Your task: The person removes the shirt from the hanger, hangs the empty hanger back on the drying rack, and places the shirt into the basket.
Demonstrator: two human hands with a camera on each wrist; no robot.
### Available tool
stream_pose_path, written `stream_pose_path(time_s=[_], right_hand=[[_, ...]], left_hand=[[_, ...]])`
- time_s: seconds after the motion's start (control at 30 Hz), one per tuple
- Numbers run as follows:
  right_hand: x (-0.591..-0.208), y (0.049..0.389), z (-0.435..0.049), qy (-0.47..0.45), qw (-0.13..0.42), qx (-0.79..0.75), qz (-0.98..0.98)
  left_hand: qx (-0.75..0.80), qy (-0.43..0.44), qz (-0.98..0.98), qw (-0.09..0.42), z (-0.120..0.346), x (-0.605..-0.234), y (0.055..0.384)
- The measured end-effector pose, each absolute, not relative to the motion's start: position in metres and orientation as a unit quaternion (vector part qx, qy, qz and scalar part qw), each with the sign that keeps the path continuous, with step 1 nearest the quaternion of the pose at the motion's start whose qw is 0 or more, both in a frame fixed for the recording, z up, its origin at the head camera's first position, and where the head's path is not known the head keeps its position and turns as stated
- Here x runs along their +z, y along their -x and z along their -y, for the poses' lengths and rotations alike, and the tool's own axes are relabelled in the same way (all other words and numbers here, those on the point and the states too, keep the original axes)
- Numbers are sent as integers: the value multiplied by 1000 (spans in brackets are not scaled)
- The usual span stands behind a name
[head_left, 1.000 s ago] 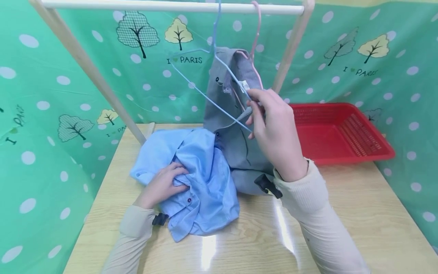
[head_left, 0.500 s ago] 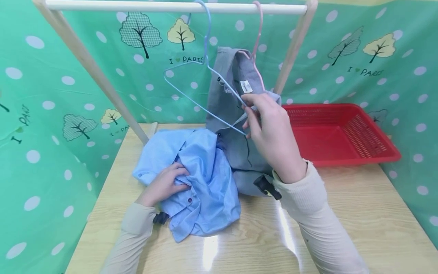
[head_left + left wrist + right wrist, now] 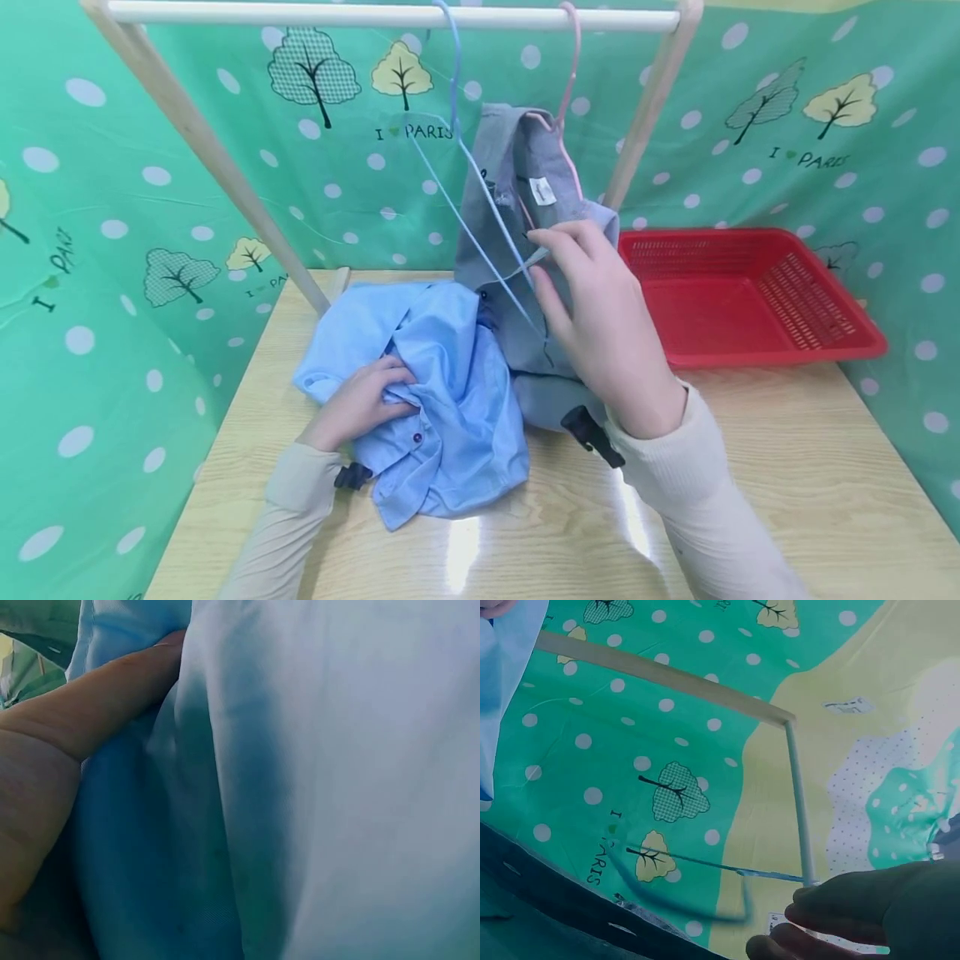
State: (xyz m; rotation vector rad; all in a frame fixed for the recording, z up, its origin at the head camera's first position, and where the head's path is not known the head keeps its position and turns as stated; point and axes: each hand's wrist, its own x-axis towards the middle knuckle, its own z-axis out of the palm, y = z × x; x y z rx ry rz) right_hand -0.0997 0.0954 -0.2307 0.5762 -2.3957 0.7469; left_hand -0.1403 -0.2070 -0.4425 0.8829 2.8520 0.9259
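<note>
A pale blue wire hanger (image 3: 471, 163) hangs by its hook from the rack's rail, turned at an angle. My right hand (image 3: 611, 321) is just beside its lower right end, fingers and thumb apart; in the right wrist view the hanger (image 3: 682, 909) is blurred. My left hand (image 3: 366, 404) grips folds of a crumpled light blue shirt (image 3: 472, 433) on the table. In the left wrist view one finger slips behind the shirt's cloth (image 3: 337, 750), the other fingertips hidden. Behind the right hand, a grey buttoned garment (image 3: 487, 242) hangs on a pink hanger (image 3: 572, 75).
The rack's white rail (image 3: 315, 12) crosses the top, on wooden legs (image 3: 206, 158). A red plastic basket (image 3: 750, 358) stands at the right on the wooden table (image 3: 555, 533). Green patterned cloth (image 3: 337, 217) lines the back and sides.
The blue hanger's hook has come onto the rail. My right fingers have parted from the hanger, and it has swung round. The left hand stays on the shirt.
</note>
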Motion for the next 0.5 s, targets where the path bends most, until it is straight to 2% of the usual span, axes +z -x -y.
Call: stream_pose_path(time_s=[0.2, 0.5], right_hand=[[-240, 83, -97, -272, 317, 263, 870], [-272, 69, -109, -300, 298, 329, 844]], left_hand=[[305, -280, -910, 5, 208, -438, 140], [327, -278, -903, 13, 207, -430, 140]])
